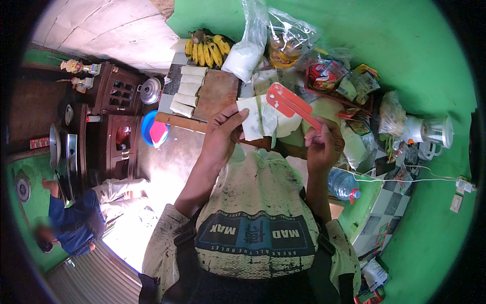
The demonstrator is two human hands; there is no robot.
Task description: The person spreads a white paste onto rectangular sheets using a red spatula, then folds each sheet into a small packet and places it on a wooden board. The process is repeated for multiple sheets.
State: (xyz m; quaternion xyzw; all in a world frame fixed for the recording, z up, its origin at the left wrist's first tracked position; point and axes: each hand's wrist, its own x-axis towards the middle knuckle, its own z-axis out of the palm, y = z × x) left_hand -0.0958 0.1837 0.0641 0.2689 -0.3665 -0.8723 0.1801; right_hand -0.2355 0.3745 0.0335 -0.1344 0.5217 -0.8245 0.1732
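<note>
My left hand (228, 124) pinches a pale, floppy wrapper sheet (249, 120) by its left edge, thumb on top. The sheet looks folded and hangs just in front of my body. My right hand (324, 141) is closed round the handle of a red plastic spatula (283, 100). Its broad blade points up and left, close to the sheet's upper right; whether they touch I cannot tell. Several pale rolls (190, 89) lie in a column at the table's left, beside a brown wooden board (218, 93). A white round shape (289, 125) shows partly below the spatula.
Bananas (206, 50) and a clear bag of white powder or grains (244, 58) stand behind the board. A basket (364, 105) of packets sits at the right, near a blender (436, 133). A water bottle (343, 185) lies below right. Another person (81, 218) is at far left.
</note>
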